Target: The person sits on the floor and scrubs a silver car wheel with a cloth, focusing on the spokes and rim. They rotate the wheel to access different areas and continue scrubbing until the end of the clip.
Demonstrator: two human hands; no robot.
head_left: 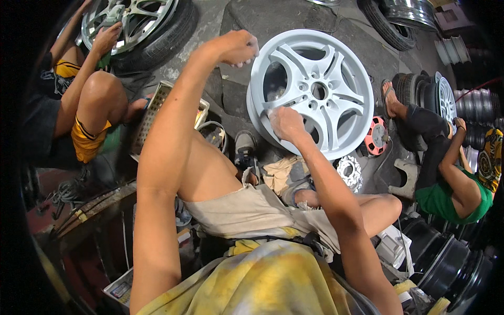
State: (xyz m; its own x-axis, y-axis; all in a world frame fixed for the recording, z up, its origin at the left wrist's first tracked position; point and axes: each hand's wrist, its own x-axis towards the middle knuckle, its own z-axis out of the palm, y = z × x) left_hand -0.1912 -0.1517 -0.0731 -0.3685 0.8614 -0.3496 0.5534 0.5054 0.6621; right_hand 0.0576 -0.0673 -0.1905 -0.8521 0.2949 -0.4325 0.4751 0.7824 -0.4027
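A pale grey-white alloy wheel rim [341, 126] with branching spokes and a round centre hole stands tilted in front of me, its face toward me. My left hand [240, 48] is at its upper left edge, fingers curled against the outer lip and whitened with dust. My right hand [287, 123] is closed and pressed down at the lower left of the rim, near a spoke end. Its fingertips point away from me, so whatever they hold is hidden. White dust lies on the fingers and on the rim near them.
To the left, a person [94, 100] handles a tool at another wheel with a tyre [163, 52]. On the right sits a person in a green shirt [462, 194] near stacked rims. A plastic crate [152, 115], a red round part [376, 136] and a silver disc [349, 173] lie nearby.
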